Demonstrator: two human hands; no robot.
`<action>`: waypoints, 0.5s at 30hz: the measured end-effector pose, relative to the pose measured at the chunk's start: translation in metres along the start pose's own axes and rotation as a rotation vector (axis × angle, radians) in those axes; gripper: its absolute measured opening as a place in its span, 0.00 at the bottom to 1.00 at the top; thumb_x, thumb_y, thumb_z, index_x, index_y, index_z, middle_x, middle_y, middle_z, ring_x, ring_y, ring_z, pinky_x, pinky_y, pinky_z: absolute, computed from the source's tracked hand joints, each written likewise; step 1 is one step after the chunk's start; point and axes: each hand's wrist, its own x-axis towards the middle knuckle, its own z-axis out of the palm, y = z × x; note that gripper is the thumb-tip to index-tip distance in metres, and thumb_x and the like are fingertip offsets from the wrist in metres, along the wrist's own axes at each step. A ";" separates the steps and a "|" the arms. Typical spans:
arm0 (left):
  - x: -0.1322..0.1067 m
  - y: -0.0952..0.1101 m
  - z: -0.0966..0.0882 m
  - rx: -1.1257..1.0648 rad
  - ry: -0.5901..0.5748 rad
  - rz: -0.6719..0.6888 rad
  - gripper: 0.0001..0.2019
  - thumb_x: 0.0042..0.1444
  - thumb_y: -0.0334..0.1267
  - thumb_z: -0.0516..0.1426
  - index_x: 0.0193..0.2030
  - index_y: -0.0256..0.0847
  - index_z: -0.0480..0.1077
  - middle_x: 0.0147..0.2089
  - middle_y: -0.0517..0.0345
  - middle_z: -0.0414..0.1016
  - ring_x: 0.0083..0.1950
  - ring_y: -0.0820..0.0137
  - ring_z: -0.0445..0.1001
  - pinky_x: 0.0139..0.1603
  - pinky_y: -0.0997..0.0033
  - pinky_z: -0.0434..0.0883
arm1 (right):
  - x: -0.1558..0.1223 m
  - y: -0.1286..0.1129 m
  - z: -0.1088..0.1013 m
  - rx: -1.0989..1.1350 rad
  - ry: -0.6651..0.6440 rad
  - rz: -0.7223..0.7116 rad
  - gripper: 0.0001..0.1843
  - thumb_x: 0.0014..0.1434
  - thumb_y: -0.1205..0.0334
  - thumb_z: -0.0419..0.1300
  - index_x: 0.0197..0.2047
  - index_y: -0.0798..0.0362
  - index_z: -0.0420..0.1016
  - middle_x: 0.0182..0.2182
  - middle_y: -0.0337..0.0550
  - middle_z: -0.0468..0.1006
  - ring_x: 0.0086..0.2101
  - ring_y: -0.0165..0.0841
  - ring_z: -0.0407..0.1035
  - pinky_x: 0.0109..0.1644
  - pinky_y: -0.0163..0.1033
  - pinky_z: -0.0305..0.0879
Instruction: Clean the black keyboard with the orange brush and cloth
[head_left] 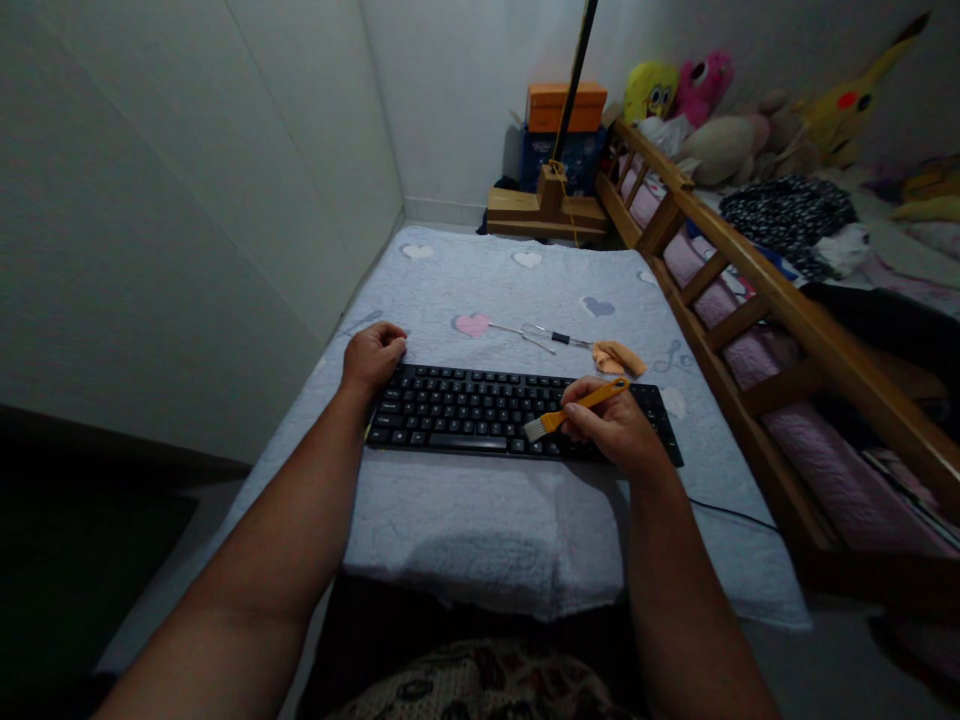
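Observation:
A black keyboard (pixel 465 410) lies flat on the cloth-covered table in front of me. My left hand (pixel 373 355) is closed at its far left corner, fingers curled against the edge. In my right hand (pixel 611 420) is a small brush (pixel 574 408) with a yellow handle, held in a pinch over the right part of the keyboard. Pale bristles point down and left, at the keys right of the space bar. Beyond the keyboard are a thin white stick (pixel 523 336), a wire tool with a black grip (pixel 560 338) and a crumpled orange cloth (pixel 616 358).
The table has a pale blue cover (pixel 480 510) with heart patterns. From the keyboard's right side a black cable (pixel 731 515) runs off. A wooden bed rail (pixel 795 320) borders the right. Behind the table stand a wooden base (pixel 517 208) with a pole and an orange box (pixel 566 107).

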 end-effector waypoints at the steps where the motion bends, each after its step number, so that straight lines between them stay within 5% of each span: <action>1: 0.000 0.000 0.000 0.001 0.002 0.000 0.11 0.46 0.41 0.59 0.36 0.42 0.78 0.33 0.57 0.78 0.36 0.63 0.74 0.46 0.64 0.73 | 0.000 -0.001 0.003 0.032 -0.044 0.016 0.13 0.57 0.49 0.68 0.37 0.47 0.72 0.26 0.38 0.77 0.24 0.31 0.71 0.28 0.37 0.68; 7: -0.001 0.006 -0.002 0.005 -0.005 -0.013 0.11 0.46 0.40 0.59 0.36 0.42 0.78 0.32 0.58 0.77 0.35 0.63 0.74 0.45 0.63 0.72 | 0.001 -0.002 0.015 0.052 -0.184 0.060 0.15 0.57 0.49 0.69 0.37 0.48 0.72 0.28 0.39 0.80 0.26 0.31 0.73 0.31 0.36 0.70; 15: -0.001 0.004 -0.001 0.005 0.001 -0.013 0.11 0.47 0.40 0.59 0.36 0.43 0.78 0.32 0.58 0.78 0.36 0.63 0.74 0.47 0.63 0.74 | -0.001 -0.002 -0.001 -0.167 -0.056 -0.003 0.08 0.57 0.54 0.64 0.33 0.48 0.72 0.23 0.37 0.74 0.24 0.32 0.68 0.27 0.35 0.61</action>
